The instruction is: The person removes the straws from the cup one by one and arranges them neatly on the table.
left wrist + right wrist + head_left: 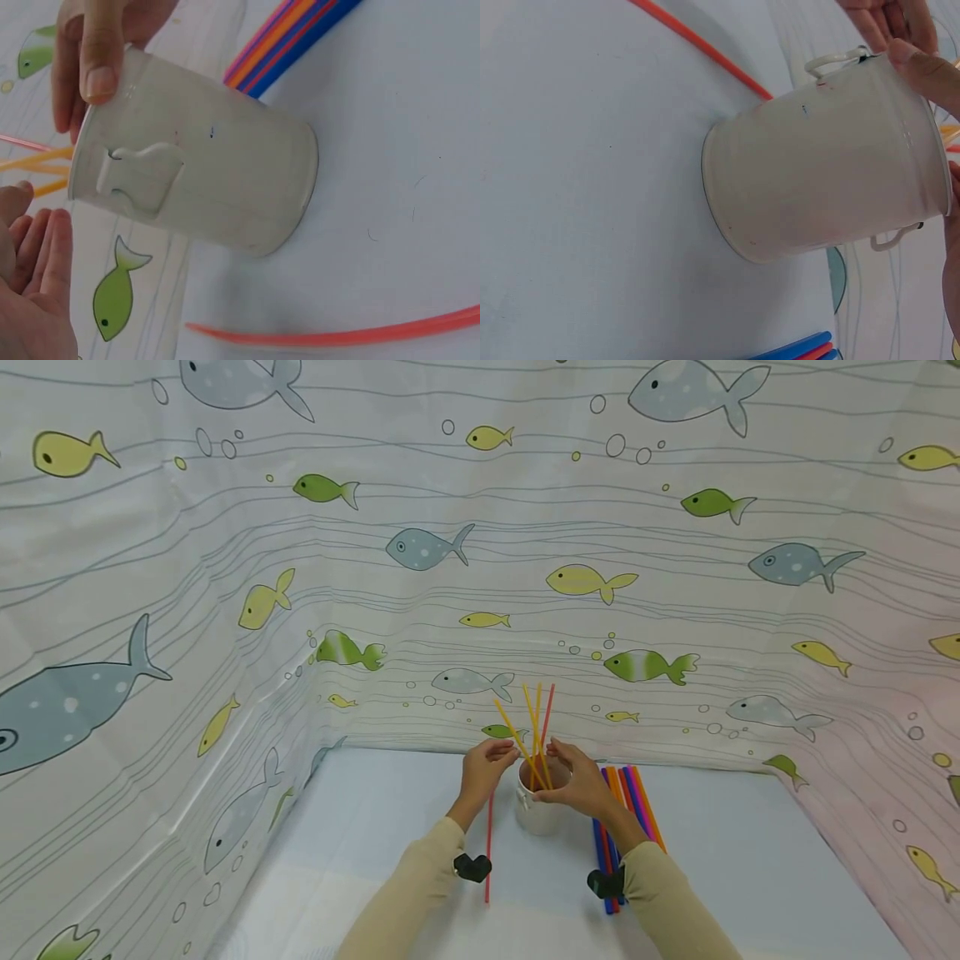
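A white pot (538, 817) with small side handles stands upright on the table. Several yellow straws (536, 727) and a red straw (548, 714) lean out of its mouth. My right hand (581, 783) grips the pot's rim from the right; in the right wrist view its thumb (922, 67) lies over the rim. On the left, my left hand (483, 772) is raised beside the rim. Its fingers (46, 259) are fairly straight, with the thumb near a yellow straw. A single red straw (489, 852) lies on the table below the left hand.
A bundle of blue, red, orange and pink straws (637, 802) lies to the right of the pot, partly under my right forearm. Fish-printed cloth (420, 610) hangs behind the white table (735, 852) and along both sides.
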### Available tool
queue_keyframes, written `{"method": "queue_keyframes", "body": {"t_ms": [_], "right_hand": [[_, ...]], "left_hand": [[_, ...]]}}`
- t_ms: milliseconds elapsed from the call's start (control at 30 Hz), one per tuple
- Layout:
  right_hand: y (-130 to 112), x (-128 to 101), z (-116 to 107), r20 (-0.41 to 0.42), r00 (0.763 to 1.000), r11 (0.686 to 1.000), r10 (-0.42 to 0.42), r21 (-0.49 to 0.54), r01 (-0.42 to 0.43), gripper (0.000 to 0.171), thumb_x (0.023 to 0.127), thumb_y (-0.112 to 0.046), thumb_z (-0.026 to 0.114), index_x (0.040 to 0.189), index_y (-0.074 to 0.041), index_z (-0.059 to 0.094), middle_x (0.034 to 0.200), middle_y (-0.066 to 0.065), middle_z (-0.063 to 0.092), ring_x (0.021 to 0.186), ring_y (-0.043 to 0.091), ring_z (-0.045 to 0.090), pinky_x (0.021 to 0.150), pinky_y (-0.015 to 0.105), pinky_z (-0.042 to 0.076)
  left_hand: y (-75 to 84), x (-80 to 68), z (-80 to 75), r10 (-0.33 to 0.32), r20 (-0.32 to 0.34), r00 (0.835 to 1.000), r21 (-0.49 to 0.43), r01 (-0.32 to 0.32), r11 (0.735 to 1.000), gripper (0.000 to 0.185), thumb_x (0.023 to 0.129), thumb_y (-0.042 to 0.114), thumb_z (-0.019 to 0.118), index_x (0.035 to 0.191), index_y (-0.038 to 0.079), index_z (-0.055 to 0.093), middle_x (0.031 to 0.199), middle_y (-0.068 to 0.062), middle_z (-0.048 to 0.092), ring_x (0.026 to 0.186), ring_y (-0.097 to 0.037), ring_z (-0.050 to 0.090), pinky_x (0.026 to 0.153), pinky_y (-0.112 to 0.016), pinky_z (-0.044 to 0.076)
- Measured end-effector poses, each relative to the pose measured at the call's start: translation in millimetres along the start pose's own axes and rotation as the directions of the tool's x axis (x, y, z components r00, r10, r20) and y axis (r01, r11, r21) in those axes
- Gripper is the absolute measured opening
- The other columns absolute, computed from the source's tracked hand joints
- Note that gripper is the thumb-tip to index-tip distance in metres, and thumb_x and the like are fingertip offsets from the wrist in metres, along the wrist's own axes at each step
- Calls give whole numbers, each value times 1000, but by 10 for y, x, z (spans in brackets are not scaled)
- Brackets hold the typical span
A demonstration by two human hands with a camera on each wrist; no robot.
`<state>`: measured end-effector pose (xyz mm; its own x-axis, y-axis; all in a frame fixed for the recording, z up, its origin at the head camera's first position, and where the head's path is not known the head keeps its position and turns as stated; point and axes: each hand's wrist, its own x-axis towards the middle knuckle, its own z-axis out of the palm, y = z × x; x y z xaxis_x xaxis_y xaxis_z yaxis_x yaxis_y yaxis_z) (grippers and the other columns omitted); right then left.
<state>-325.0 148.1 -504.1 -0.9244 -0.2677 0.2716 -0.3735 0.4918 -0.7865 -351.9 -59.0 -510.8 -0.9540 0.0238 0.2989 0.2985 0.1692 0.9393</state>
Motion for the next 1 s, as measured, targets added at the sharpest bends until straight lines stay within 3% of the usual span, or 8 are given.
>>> {"method": "queue_keyframes", "body": {"t_ms": [433,500,667,1000], "right_hand": [[21,34,20,6,1000,1000,24,0,-24,109,62,-34,94,150,-6,36,136,13,53,128,27,49,109,45,38],[22,37,21,7,1000,1000,30,1,-30,109,62,-35,93,150,-6,36,136,13,53,129,28,48,109,45,38],[20,41,21,5,999,999,35,14,-35,110,62,-34,94,150,-4,36,137,16,53,129,28,48,109,46,38],[24,16,15,-2,1000,999,29,22,-29,108,62,-34,94,150,-9,37,136,15,53,128,27,49,109,47,38]], "left_hand": [[68,52,93,-25,-2,1000,-38,25,999,25,88,16,74,109,2,70,102,-10,72,93,-21,70,81,-29,57],[14,82,111,-29,-5,1000,-35,29,999,25,88,16,74,108,2,71,100,-7,73,91,-17,70,80,-26,57],[12,99,129,-14,-7,1000,-44,13,999,28,89,15,73,109,-4,69,99,-8,73,89,-17,71,78,-26,58],[51,117,149,25,-37,999,-27,-26,999,25,90,17,72,106,-3,70,95,-6,73,83,-17,71,74,-26,58]]}}
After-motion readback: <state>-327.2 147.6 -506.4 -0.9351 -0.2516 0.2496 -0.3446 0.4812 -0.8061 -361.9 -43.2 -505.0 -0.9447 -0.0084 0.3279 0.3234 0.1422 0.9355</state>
